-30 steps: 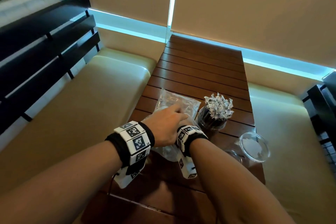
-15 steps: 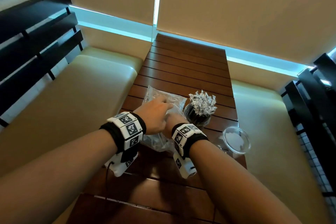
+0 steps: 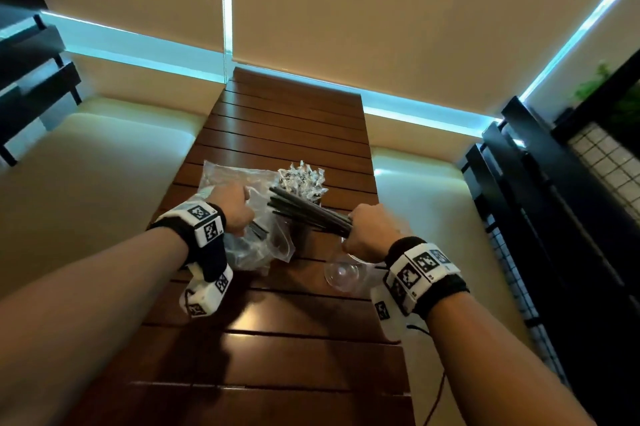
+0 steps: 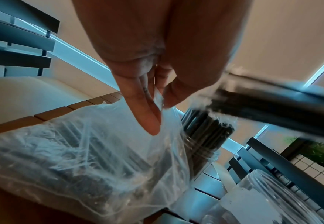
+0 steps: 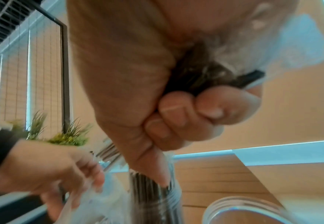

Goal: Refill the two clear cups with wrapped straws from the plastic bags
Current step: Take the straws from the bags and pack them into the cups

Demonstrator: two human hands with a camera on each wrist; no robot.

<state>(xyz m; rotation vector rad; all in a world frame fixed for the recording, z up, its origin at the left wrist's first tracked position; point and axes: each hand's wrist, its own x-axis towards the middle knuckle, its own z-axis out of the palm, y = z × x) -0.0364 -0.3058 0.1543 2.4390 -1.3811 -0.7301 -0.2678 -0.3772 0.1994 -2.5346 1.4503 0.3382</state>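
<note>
My right hand [image 3: 369, 235] grips a bundle of black wrapped straws [image 3: 304, 212] in its fist, and their free ends point up-left. It hovers just above the empty clear cup [image 3: 342, 275], whose ribbed rim [image 5: 243, 210] lies low in the right wrist view. My left hand [image 3: 232, 207] pinches the mouth of the clear plastic bag [image 3: 258, 247], which lies crumpled on the table with more straws [image 4: 76, 154] inside. Behind the bundle stands the other cup [image 4: 205, 141], packed with straws whose crinkled wrapper tips [image 3: 301, 180] stick up.
The slatted wooden table [image 3: 294, 128] runs away from me to the window blinds. Beige cushioned benches [image 3: 104, 183] flank it on both sides. Dark slatted rails [image 3: 540, 204] and a tiled planter stand at the right, and another dark rail at the far left.
My right hand has come out of the bag with a bundle of straws and swung right, over the empty cup. The left hand stays on the bag.
</note>
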